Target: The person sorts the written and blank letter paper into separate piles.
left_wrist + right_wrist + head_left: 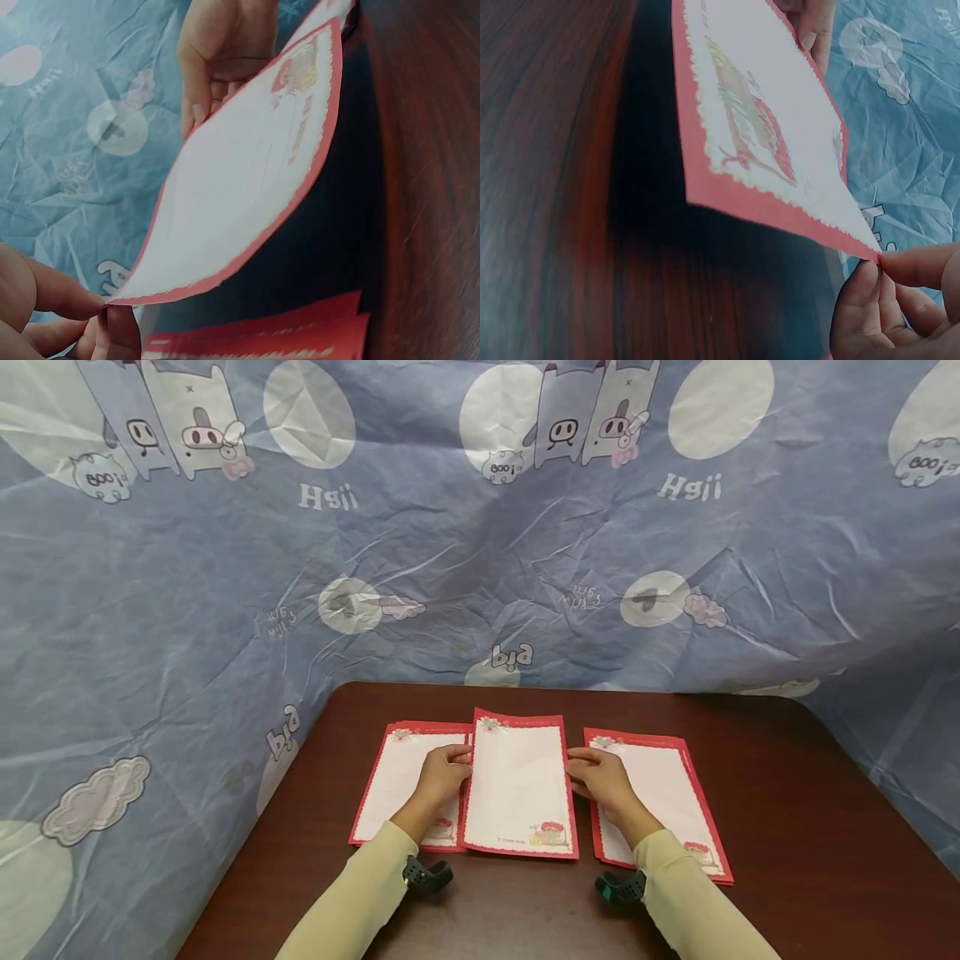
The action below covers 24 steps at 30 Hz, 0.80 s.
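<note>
Between both hands is a sheet of paper [517, 785] with a red scalloped border and a small picture in its lower corner. My left hand [444, 774] pinches its left edge, thumb against fingertips, as the left wrist view shows. At the opposite edge my right hand [900, 300] pinches the paper the same way. The sheet bows slightly and hangs above the dark tabletop in both wrist views. Beneath my left hand lies a stack of matching sheets [397, 777], partly covered by the held one. Another matching stack [660, 785] lies under my right hand.
The brown wooden table [780, 793] has rounded far corners. Behind and beside it hangs a blue cartoon-printed cloth [450, 568]. Dark bands with camera mounts [427, 877] sit at both wrists, below pale yellow sleeves [352, 893].
</note>
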Available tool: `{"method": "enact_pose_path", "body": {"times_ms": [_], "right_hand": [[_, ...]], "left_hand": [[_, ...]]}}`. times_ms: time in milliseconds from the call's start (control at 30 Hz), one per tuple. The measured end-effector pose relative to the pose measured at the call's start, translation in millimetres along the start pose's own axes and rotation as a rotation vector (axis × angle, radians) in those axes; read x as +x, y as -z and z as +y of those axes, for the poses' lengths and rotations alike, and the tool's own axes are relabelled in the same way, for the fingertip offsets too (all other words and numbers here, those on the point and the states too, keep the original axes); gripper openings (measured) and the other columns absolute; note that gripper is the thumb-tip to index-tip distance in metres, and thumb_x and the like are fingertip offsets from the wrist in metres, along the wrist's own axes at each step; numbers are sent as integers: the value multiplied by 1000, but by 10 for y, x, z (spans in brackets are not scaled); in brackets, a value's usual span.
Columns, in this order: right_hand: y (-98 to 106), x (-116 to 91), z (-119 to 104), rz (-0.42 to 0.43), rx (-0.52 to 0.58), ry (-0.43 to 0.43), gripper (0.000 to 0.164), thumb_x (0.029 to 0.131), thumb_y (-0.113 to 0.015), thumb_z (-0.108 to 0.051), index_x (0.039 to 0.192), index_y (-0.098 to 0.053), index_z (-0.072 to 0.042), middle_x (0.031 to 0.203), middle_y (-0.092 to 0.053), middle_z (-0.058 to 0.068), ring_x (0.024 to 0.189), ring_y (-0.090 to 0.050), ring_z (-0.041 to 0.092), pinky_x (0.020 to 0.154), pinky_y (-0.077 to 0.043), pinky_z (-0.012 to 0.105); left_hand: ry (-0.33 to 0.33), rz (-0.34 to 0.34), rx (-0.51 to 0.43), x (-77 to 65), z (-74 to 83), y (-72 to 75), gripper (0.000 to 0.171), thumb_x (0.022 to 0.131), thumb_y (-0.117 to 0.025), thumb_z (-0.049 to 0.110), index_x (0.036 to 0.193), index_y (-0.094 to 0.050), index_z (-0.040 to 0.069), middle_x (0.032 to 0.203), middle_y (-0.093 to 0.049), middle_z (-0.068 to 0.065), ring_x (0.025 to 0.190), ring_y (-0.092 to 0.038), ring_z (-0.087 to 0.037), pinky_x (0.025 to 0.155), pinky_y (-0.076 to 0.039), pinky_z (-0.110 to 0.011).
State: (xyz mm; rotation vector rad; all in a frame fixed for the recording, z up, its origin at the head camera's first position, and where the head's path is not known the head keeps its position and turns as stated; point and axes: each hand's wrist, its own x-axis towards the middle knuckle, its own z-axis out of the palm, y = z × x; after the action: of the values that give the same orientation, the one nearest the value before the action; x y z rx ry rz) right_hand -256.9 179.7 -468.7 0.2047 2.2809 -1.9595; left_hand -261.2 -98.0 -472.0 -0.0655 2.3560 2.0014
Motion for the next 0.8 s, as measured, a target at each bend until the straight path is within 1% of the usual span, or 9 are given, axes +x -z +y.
{"method": "enact_pose_path", "body": {"times_ms": [100,200,367,433,500,567,633,733,800], "right_hand": [[-50,13,-11,-5,10,13,40,101,-62,-8,138,-56,6,124,-64,20,98,-64,13,80,-58,29],[-113,38,-28,3,23,15,39,101,-62,-8,137,-57,4,124,-64,20,100,-65,15,80,-58,29],[-271,99,-62,-17,39,27,38,101,-61,-7,137,-58,3,124,-63,20,105,-64,20,82,-58,31],[-353,123,-80,-20,44,34,37,101,-61,-6,137,-58,4,123,-64,20,104,-65,21,82,-58,32],[-438,147,-97,-14,54,38,36,100,-62,-4,134,-60,4,120,-65,19,101,-65,21,81,-58,32],[-521,161,-113,-12,59,38,35,99,-63,-3,133,-61,4,117,-66,19,99,-65,20,80,-58,32],[-603,169,-128,-17,62,36,34,98,-63,-2,132,-62,4,114,-67,18,97,-66,21,79,-58,32],[-727,182,-138,-23,59,34,33,98,-64,-2,131,-63,3,112,-67,17,96,-66,22,79,-59,32],[-812,189,-140,-26,61,35,32,98,-64,-2,130,-63,3,111,-67,17,96,-66,23,80,-59,34]], "left_hand": [[6,6,-28,17,14,52,37,92,-59,-8,129,-63,-9,107,-62,-15,79,-55,-14,65,-50,-23],[11,5,-52,34,13,115,37,93,-58,-8,130,-62,-9,108,-61,-17,79,-58,-15,67,-53,-24],[4,42,-40,46,-8,280,37,92,-59,-7,129,-63,-9,107,-63,-18,80,-60,-16,67,-55,-26],[-2,60,-29,42,-12,364,36,92,-59,-6,128,-64,-8,106,-64,-16,80,-60,-16,68,-54,-25],[-21,73,-10,35,-12,447,36,92,-58,-6,128,-63,-10,104,-64,-16,81,-61,-17,68,-54,-26],[-23,87,6,27,-16,525,36,93,-59,-6,128,-63,-9,104,-65,-15,82,-62,-17,69,-54,-25],[-16,100,24,26,-27,596,36,93,-59,-5,129,-63,-8,106,-65,-17,84,-62,-19,70,-54,-26],[21,118,36,33,-55,696,36,94,-59,-4,130,-64,-6,110,-65,-18,87,-61,-20,71,-53,-26],[32,127,48,39,-76,765,36,95,-59,-3,130,-63,-6,112,-64,-20,87,-61,-20,71,-52,-26]]}}
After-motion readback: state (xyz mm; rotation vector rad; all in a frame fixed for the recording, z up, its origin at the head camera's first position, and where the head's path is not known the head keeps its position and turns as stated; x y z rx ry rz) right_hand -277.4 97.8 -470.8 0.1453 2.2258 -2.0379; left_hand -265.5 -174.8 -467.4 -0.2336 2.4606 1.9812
